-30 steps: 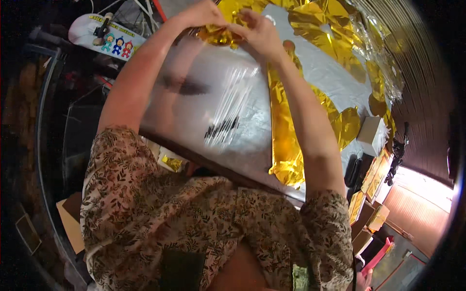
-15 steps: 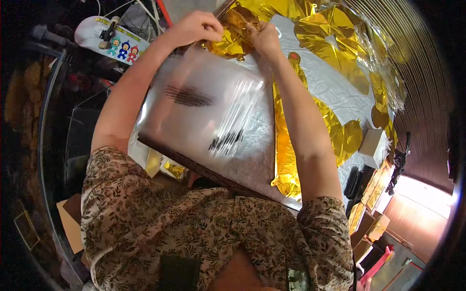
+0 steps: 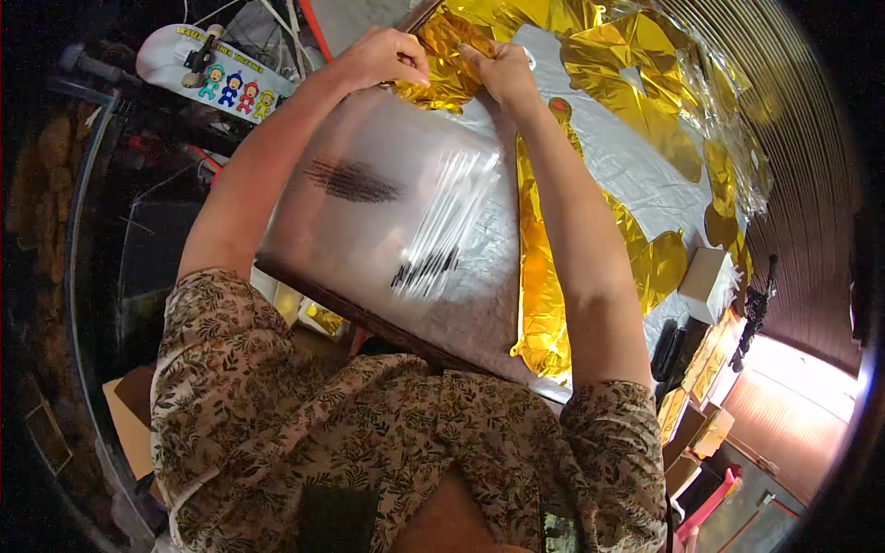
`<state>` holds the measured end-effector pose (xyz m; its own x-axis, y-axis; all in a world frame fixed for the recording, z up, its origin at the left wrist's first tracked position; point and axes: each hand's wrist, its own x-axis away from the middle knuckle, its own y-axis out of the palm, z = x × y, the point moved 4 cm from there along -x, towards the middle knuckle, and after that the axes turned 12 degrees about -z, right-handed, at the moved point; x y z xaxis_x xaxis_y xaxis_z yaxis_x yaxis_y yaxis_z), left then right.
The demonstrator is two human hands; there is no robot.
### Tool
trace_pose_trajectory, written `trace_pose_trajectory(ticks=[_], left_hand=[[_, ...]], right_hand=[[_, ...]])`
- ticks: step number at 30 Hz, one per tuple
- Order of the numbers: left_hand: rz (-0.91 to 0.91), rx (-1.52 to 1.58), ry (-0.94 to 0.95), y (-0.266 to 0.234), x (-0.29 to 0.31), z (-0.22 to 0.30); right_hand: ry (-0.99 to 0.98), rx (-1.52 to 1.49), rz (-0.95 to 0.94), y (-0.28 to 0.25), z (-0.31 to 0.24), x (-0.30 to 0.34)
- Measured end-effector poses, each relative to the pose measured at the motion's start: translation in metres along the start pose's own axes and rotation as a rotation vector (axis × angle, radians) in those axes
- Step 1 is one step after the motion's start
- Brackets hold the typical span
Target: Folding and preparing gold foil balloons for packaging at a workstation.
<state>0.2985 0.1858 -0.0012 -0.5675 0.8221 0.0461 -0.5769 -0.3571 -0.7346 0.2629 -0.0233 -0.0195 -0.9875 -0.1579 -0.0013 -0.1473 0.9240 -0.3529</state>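
At the far edge of the table, a crumpled gold foil balloon [image 3: 452, 46] lies between my hands. My right hand [image 3: 505, 72] pinches its right side between thumb and fingers. At its left side is my left hand [image 3: 380, 57], fingers curled and closed; what they grip, if anything, is hidden. Below both hands a clear plastic sheet [image 3: 359, 221] with dark and bright reflections covers the table's near left part. Beside my right forearm, a long flat gold foil balloon [image 3: 542, 304] stretches toward the near edge.
More flat gold foil [image 3: 636, 78] lies on the silvery table cover [image 3: 599, 138]. A white box [image 3: 708, 284] stands at the right edge, with black objects [image 3: 678, 348] nearby. A skateboard [image 3: 207, 78] is beyond the table's left side. A corrugated wall [image 3: 802, 166] rises on the right.
My hands stay at the gold foil with small finger movements; the foil between them shifts slightly. The view has moved a little, and the skateboard shows more clearly.
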Motion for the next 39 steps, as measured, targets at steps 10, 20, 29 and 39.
trace_pose_trajectory(ticks=[10,20,29,39], left_hand=[[-0.087,0.246,-0.067,-0.011,-0.032,-0.013],[-0.114,0.045,-0.111,-0.035,-0.064,0.024],[0.591,-0.189,0.140,-0.048,-0.059,0.089],[0.420,-0.508,0.020,0.000,-0.135,0.027]], right_hand=[[0.000,-0.268,-0.058,-0.003,0.006,-0.003],[-0.116,0.157,0.027,0.012,-0.026,0.019],[0.124,-0.595,0.265,-0.019,0.016,-0.021],[0.038,-0.714,0.260,-0.104,-0.044,-0.073]])
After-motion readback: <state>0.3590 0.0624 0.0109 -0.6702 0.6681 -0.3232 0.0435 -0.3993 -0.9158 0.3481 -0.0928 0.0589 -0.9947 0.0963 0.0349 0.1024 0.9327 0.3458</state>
